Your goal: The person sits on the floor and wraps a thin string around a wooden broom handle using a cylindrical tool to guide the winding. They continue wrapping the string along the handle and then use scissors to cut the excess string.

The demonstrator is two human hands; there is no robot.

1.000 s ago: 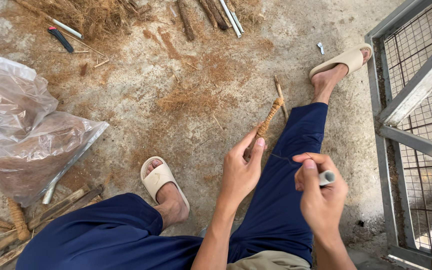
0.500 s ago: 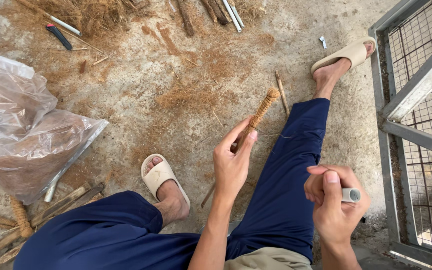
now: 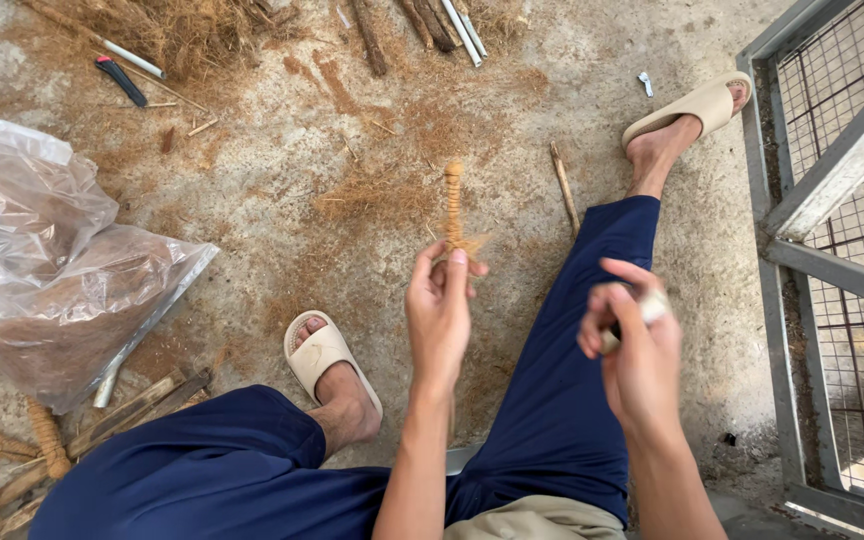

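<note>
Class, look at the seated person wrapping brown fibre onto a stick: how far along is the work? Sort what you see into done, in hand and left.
Done: the thin stick bound with coiled brown fibre is wrapped along its upper length. In hand: the left hand pinches its lower end upright, loose strands fraying there; the right hand grips a small pale spool-like object, blurred. Left: the loose brown fibre scattered on the concrete floor and a bare stick beside the leg.

A single head-worn view looks steeply down, close above the seated person's legs, facing the concrete floor; probably slightly tilted.
</note>
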